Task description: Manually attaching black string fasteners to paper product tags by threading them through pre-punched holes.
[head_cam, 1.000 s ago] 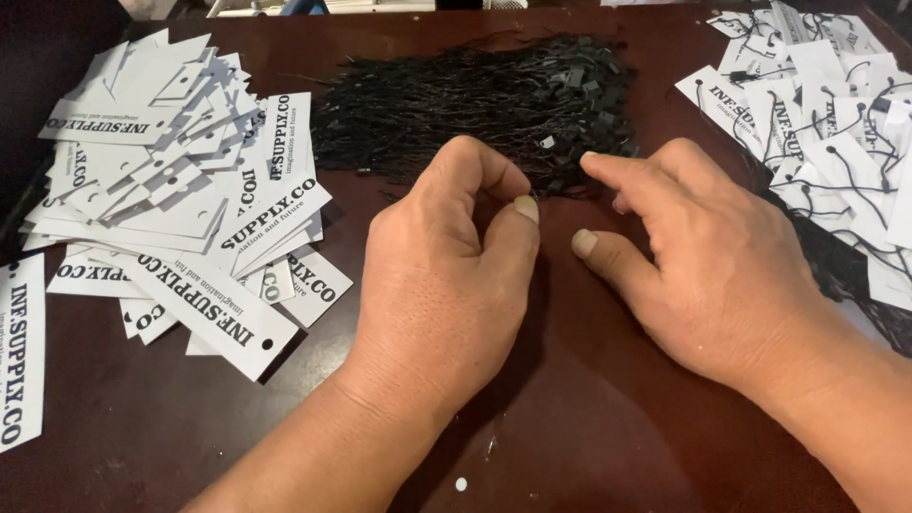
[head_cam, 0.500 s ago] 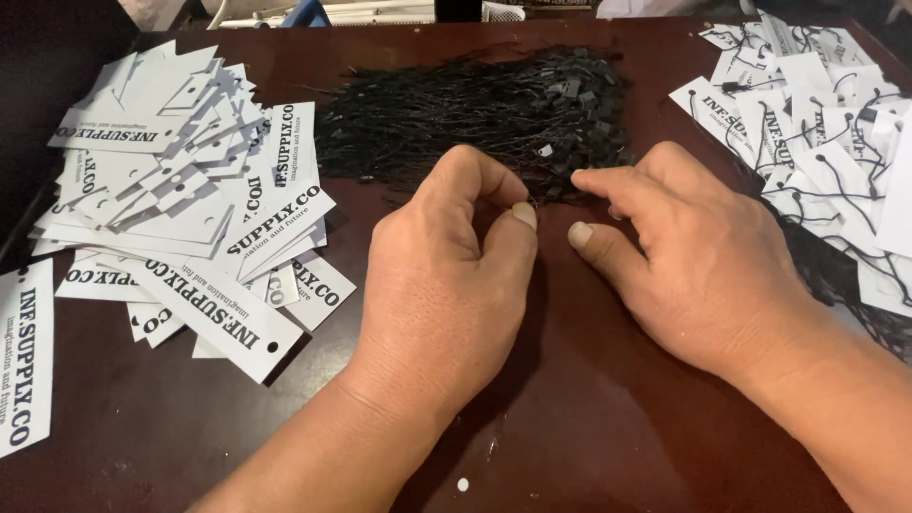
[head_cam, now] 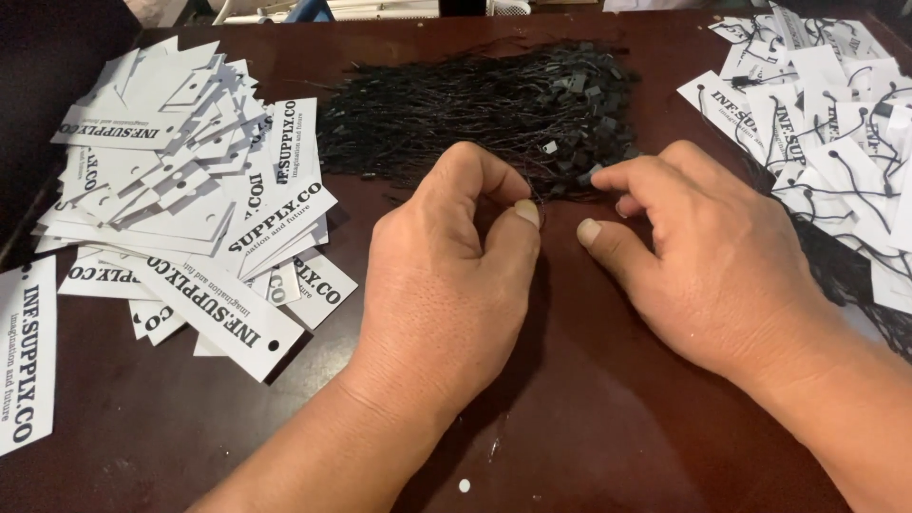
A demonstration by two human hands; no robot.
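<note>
White paper tags (head_cam: pixel 180 204) are lying in a loose heap at the left of the dark wooden table (head_cam: pixel 608 427), printed side up. Moving right, the left hand (head_cam: pixel 446 285) is resting mid-table, thumb and forefinger pinching together at the near edge of the bundle of black strings (head_cam: pixel 475 119), apparently on a strand, though that is too thin to tell for sure. Just beside it, the right hand (head_cam: pixel 708 256) is touching the same edge, fingers curled and slightly apart, gripping nothing clearly. Far right, strung tags (head_cam: pixel 826 123) are piling up.
</note>
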